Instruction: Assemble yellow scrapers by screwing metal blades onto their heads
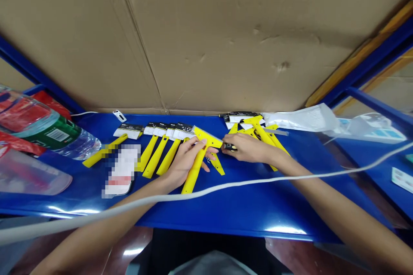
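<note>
Fingers (197, 149) wrapped around yellow plastic handle (192, 178)

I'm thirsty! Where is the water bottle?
In the head camera view, the water bottle lies on its side at the far left of the blue table, next to a yellow handle and a red bag.

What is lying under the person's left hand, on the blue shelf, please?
The left hand rests on a yellow T-shaped tool, above the blue shelf. Another yellow handle lies just beyond the fingertips. The part of the tool under the palm is covered and cannot be seen.
</note>
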Available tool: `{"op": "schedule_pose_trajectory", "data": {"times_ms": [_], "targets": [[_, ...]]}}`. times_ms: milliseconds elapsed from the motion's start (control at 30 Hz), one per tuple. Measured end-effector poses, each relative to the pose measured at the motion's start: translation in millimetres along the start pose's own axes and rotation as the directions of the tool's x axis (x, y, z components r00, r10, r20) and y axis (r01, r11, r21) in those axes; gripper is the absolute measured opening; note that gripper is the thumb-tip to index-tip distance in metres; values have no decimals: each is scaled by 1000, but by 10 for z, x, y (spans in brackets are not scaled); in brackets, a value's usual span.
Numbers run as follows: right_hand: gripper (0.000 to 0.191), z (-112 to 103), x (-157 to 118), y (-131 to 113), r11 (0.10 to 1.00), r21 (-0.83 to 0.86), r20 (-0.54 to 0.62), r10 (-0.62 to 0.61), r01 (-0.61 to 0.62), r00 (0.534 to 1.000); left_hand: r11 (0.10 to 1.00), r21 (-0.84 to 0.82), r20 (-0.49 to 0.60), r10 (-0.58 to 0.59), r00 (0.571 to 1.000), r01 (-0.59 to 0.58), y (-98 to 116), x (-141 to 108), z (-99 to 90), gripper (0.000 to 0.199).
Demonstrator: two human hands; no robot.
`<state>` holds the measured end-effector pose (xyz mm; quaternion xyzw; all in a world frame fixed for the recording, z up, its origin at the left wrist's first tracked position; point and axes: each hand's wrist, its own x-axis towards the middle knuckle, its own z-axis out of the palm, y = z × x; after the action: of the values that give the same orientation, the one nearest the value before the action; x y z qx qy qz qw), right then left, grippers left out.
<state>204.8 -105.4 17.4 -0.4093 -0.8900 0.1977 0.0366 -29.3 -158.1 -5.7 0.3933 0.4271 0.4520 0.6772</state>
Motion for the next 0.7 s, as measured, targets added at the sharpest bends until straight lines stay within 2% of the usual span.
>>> {"op": "schedule_pose_trajectory", "data": {"times_ms": [67,133,233,300,367,533,700], "targets": [[15,-13,-81,11,999,-46,-85,-16,12,996,1000,-2,0,-7,1000,7,-8,-14,7,19],[14,-25,-162,28,997,-66,-217,-59,46,974,1000,-1,3,-22,1000,22,-15,-34,17,18],[15,6,-269,22,991,-22,-438,-129,133,890,999,5,19,-51,999,51,-57,-58,26,20],[17,66,-320,-25,978,7,-507,-177,210,843,998,7,41,-67,997,67,-99,-66,26,24],[20,135,-352,-97,966,-9,-502,-230,260,834,996,13,65,-92,994,92,-134,-74,22,29],[31,241,-378,-247,960,-188,-390,-268,209,881,990,-10,102,-138,985,139,-149,-108,0,39],[38,286,-396,-240,958,-191,-372,-273,214,887,983,-49,117,-169,979,176,-126,-147,-2,37]]}}
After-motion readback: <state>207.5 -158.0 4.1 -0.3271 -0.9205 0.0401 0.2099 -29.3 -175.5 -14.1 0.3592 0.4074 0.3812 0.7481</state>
